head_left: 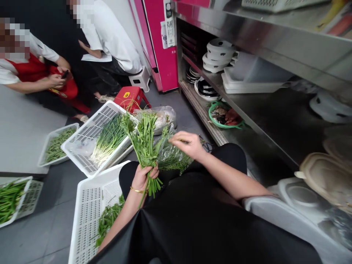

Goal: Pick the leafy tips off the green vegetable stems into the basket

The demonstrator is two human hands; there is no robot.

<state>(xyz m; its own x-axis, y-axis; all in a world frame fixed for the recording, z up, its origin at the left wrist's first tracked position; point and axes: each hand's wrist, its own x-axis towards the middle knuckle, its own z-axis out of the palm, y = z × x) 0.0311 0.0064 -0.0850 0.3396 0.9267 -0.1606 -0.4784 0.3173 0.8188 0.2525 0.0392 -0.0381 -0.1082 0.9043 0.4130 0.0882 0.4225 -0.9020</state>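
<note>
A bunch of long-stemmed leafy greens (145, 137) stands upright in my left hand (144, 177), whose fingers wrap round the lower stems. The cut stem ends stick out below the fist, and the leafy tops fan out above it. To the right of the bunch, apart from it, my right hand (189, 146) is raised with thumb and fingers pinched together. What they hold, if anything, is too small to make out. Under that hand lies a clear plastic bag (167, 152) with loose green trimmings (176, 163) around it.
A white basket (82, 205) with leafy greens stands at my left; another basket (79, 124) holds scallions. Beyond are green beans (59, 144) and a red stool (129, 97). Steel shelving (264, 121) with dishes runs along my right. Two people sit at the upper left.
</note>
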